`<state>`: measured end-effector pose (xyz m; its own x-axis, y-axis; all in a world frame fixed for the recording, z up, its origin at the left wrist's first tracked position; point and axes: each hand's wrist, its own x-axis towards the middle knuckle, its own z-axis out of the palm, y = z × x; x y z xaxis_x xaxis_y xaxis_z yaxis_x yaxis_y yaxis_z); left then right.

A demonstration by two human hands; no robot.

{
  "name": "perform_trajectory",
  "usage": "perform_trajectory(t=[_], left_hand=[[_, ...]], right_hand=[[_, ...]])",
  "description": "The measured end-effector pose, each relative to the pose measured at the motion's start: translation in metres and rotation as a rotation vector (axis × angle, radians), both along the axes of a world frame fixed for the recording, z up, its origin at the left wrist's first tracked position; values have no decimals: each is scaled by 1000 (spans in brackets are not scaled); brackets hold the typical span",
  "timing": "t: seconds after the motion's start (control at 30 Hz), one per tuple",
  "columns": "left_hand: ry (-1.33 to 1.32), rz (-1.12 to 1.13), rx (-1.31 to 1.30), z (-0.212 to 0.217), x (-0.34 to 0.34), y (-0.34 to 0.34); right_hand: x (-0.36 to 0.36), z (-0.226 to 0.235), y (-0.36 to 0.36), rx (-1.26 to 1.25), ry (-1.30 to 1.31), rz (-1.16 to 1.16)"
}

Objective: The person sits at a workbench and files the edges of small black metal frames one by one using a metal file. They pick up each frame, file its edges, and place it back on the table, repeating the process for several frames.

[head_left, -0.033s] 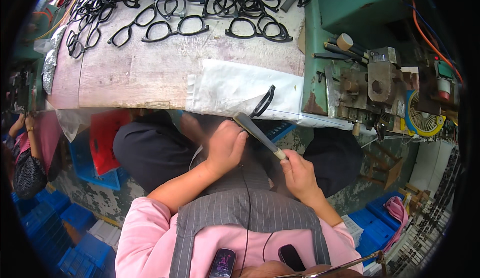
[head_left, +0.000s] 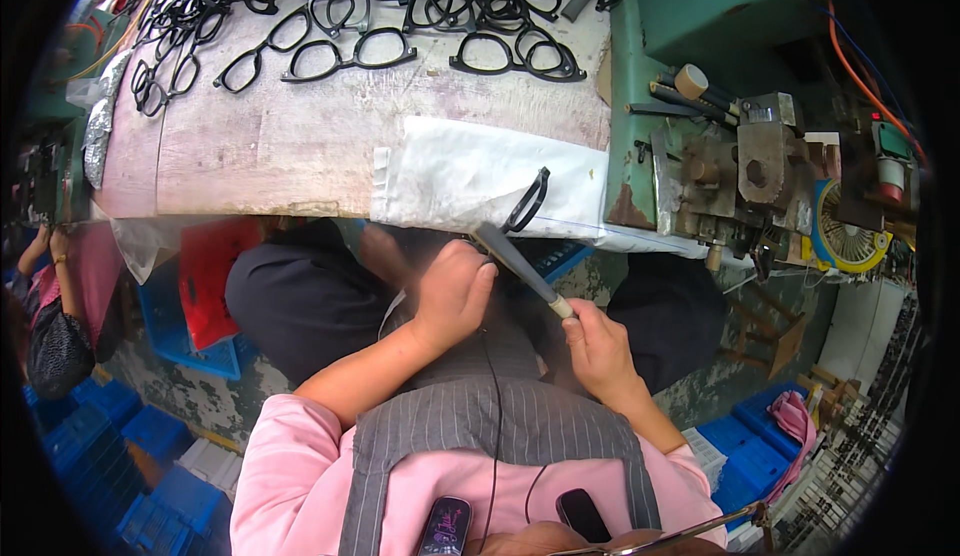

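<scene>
My right hand is closed round the pale handle of a flat grey file, which slants up and left toward my other hand. Closed fingers of my left hand grip a black eyeglass frame at the table's front edge. One rim of that frame stands out past the file, seen nearly edge-on over a white cloth. The file's far end lies across the frame near my left fingertips. Fingers and file hide the rest of the frame, and whether the file touches it I cannot tell.
Many black eyeglass frames lie heaped along the far side of the worn table. At the right stands a metal machine fixture, with handled tools behind it. A red bag hangs below the table's left.
The file's far end has shifted very slightly to the right. Both hands stay in almost the same place, and the eyeglass frame has barely moved.
</scene>
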<state>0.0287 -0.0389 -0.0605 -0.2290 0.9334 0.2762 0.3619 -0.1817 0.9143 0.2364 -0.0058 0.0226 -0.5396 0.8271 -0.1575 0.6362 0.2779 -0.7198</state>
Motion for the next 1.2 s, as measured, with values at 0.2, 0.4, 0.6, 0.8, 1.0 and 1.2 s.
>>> perform_trajectory(t=[0.2,0.4,0.6,0.8,1.0,1.2], left_hand=[[90,-20,75,-3,8,5],[117,-13,35,-6,11,4],[158,23,51,-6,11,5],[210,-4,113,-11,10,8],[200,4,108,-11,11,8],[176,3,118,-9,12,10]], right_hand=[[6,4,-2,-61,-170,72],[-16,-3,14,-97,-225,101],[-26,-8,28,-56,-230,106],[-8,8,16,-152,-277,100],[-31,-17,33,-4,-180,120],[-15,1,25,-93,-190,133]])
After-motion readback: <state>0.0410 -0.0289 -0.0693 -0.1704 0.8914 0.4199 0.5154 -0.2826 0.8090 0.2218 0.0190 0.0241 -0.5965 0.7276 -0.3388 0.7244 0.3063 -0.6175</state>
